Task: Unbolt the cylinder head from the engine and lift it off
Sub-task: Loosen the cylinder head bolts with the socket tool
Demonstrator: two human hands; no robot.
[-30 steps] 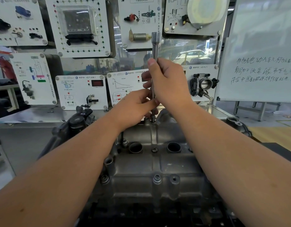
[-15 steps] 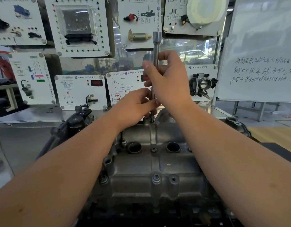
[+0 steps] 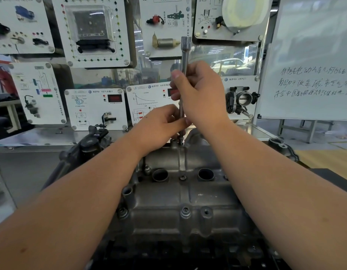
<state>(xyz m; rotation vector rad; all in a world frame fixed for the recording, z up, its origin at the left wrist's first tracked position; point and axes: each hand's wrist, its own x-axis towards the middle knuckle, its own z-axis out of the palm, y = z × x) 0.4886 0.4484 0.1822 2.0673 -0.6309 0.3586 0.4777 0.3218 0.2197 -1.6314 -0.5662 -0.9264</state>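
Unbolting step: right hand (image 3: 202,92) fingers curl round the long chrome steel extension bar (image 3: 185,55), left hand (image 3: 161,125) pinches its lower end at the far bolt of the grey cast-aluminium cylinder head (image 3: 180,195), seated on the engine. Next, likely: spin bolt out, then nearer bolts (image 3: 185,211).

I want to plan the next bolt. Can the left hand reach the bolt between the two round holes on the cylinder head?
Probably yes. That bolt lies uncovered on the cylinder head, nearer than the left hand, with nothing above it. But the hand now holds the extension bar low and must let go first.
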